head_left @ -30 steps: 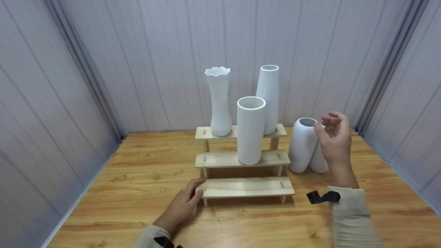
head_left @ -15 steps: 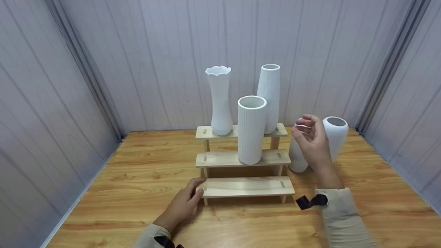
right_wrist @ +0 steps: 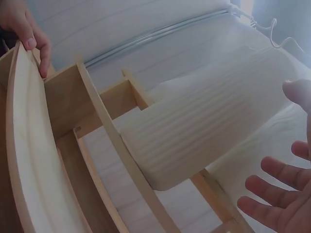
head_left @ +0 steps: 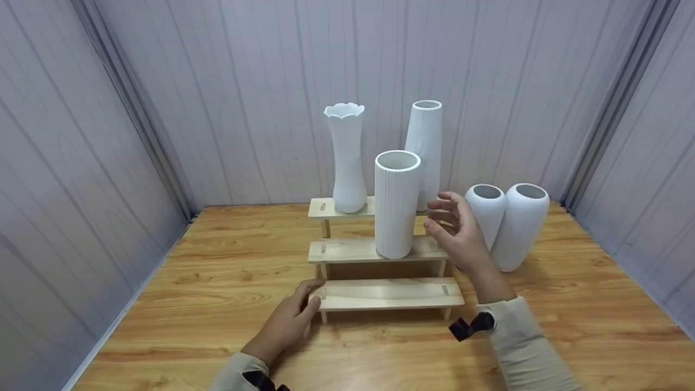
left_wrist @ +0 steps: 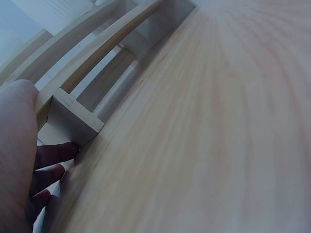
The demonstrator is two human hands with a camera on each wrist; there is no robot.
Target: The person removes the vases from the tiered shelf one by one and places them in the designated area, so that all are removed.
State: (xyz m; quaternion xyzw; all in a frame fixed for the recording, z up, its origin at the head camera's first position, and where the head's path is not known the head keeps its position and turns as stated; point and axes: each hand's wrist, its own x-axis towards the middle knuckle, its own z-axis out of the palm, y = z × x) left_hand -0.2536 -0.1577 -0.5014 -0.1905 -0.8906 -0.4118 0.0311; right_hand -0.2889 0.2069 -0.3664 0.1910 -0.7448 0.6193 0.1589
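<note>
A three-step wooden display stand [head_left: 391,293] stands on the table. My left hand [head_left: 285,326] grips the left end of its lowest step, thumb in front and fingers at the side; the left wrist view shows those fingers [left_wrist: 51,158] by the end leg. On the middle step a ribbed white cylinder vase [head_left: 396,212] is upright. My right hand [head_left: 460,239] hovers just right of it, fingers spread and loosely bent, holding nothing. In the right wrist view a gap shows between the fingers [right_wrist: 277,172] and the ribbed vase [right_wrist: 209,116].
On the top step are a scalloped-rim vase [head_left: 347,163] at the left and a tall tapered vase [head_left: 426,136] at the right, partly hidden. Two rounded white vases [head_left: 521,228] stand together on the wooden table [head_left: 217,271], right of the stand. Panelled walls [head_left: 260,108] enclose the table.
My right hand has moved left from the two rounded vases towards the ribbed vase, uncovering most of them. The left hand and the vases have stayed in place.
</note>
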